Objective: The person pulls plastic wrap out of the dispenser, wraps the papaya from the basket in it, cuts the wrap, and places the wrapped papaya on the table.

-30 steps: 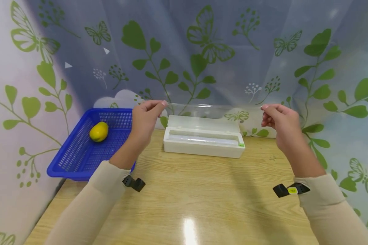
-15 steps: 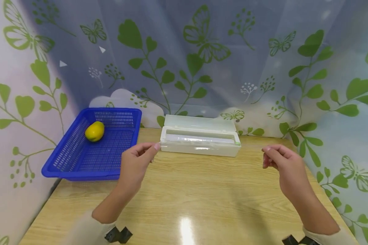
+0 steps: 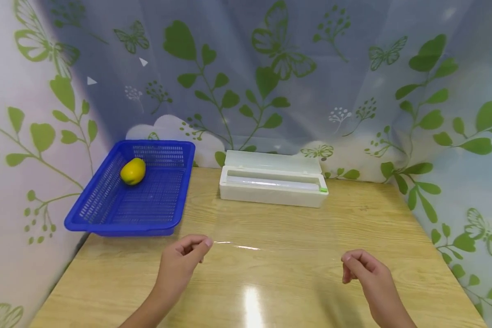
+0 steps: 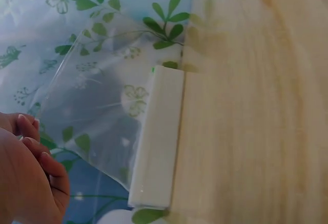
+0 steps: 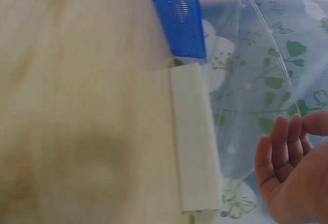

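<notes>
A sheet of clear plastic wrap (image 3: 246,247) stretches between the two hands, low over the table; only its shiny edge stands out in the head view. My left hand (image 3: 184,259) pinches one corner between thumb and forefinger. At the other corner, my right hand (image 3: 369,278) pinches the film the same way. Behind them is a long white wrap dispenser box (image 3: 272,196), lid tipped back, with the film roll (image 3: 274,183) inside. Both wrist views show the plastic wrap (image 4: 97,116) spanning from the white box (image 5: 195,137) to the fingers.
A blue plastic basket (image 3: 127,228) stands at the left of the wooden table (image 3: 213,291), holding a yellow fruit (image 3: 133,171). A leaf-and-butterfly patterned curtain (image 3: 229,64) hangs right behind the box and along both sides.
Both hands have come down and toward the person, from above the box to over the near table, drawing the film out with them. Box, basket and fruit stay put.
</notes>
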Motion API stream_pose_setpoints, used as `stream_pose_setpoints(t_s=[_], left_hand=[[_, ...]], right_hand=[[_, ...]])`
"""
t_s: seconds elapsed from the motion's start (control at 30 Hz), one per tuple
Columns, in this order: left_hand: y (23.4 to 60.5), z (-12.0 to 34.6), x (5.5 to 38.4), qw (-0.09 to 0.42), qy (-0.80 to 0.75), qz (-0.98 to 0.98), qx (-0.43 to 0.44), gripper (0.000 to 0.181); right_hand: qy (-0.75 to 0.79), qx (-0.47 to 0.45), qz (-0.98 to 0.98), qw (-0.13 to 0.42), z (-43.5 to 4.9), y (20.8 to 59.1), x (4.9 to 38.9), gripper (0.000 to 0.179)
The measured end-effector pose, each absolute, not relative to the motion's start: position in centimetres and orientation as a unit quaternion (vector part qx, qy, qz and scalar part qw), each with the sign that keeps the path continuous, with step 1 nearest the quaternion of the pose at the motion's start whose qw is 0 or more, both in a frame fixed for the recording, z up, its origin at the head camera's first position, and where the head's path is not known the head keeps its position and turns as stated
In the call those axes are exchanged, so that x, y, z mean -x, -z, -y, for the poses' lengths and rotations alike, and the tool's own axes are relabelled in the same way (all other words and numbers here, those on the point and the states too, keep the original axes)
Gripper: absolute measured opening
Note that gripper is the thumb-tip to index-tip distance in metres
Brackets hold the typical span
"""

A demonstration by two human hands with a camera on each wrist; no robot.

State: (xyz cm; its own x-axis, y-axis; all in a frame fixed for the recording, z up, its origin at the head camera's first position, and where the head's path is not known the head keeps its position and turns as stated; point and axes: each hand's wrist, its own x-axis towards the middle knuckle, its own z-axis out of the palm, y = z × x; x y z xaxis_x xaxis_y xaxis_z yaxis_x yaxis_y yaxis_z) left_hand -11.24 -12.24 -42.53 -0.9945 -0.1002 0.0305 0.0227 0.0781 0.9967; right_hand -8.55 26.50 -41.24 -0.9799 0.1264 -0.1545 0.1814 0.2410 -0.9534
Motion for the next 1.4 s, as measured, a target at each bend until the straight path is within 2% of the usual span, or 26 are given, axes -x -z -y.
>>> stream_pose_setpoints(t_s=[0.27, 0.43, 0.6, 0.9, 1.2, 1.4], left_hand=[[44.6, 12.4, 10.0, -0.011, 0.655, 0.754, -0.054, 0.011], [45.6, 12.5, 9.7, -0.033, 0.638, 0.766, -0.066, 0.015], [46.6, 12.7, 10.1, -0.062, 0.617, 0.782, -0.063, 0.019], [48.4, 13.2, 10.7, -0.084, 0.591, 0.801, -0.043, 0.017], [49.8, 13.4, 11.3, -0.103, 0.567, 0.817, -0.003, 0.019], [50.3, 13.5, 12.0, -0.119, 0.531, 0.839, -0.006, 0.022]], right_hand=[[0.570, -0.156, -0.804, 0.069, -26.7, 43.8, 7.6, 0.035], [0.552, -0.168, -0.812, 0.085, -26.6, 45.0, 7.7, 0.040], [0.538, -0.178, -0.817, 0.103, -26.4, 46.1, 7.8, 0.037], [0.537, -0.156, -0.823, 0.096, -26.1, 47.2, 7.9, 0.030], [0.522, -0.168, -0.829, 0.109, -26.3, 48.1, 8.3, 0.031], [0.518, -0.159, -0.833, 0.110, -26.1, 48.2, 9.1, 0.031]])
